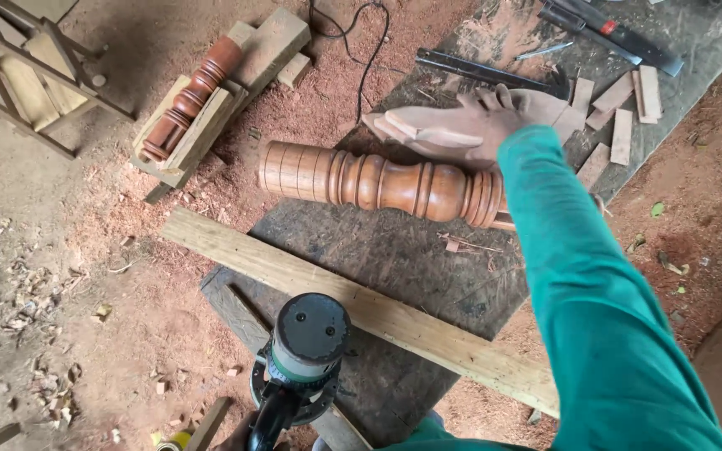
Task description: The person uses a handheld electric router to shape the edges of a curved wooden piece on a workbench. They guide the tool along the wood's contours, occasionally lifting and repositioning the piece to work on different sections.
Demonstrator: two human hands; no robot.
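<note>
My right hand [507, 107], at the end of a green sleeve, grips a flat carved wooden piece [428, 129], with the fingers curled over its far edge. Right below it a turned wooden baluster [378, 179] lies on its side on a dark board [394, 250]. A green and black power router [304, 347] stands near the bottom on a pale plank [361, 305]. Only a sliver of my left hand [231, 438] shows at the bottom edge, beside the router's black handle; its grip is hidden.
A second turned baluster [190, 96] rests in a wooden cradle at upper left. Chisels [478, 71], a saw blade [620, 33] and small wood blocks [628, 108] lie at upper right. A black cable [369, 58] crosses the sawdust-covered ground. A wooden frame [27, 75] stands at far left.
</note>
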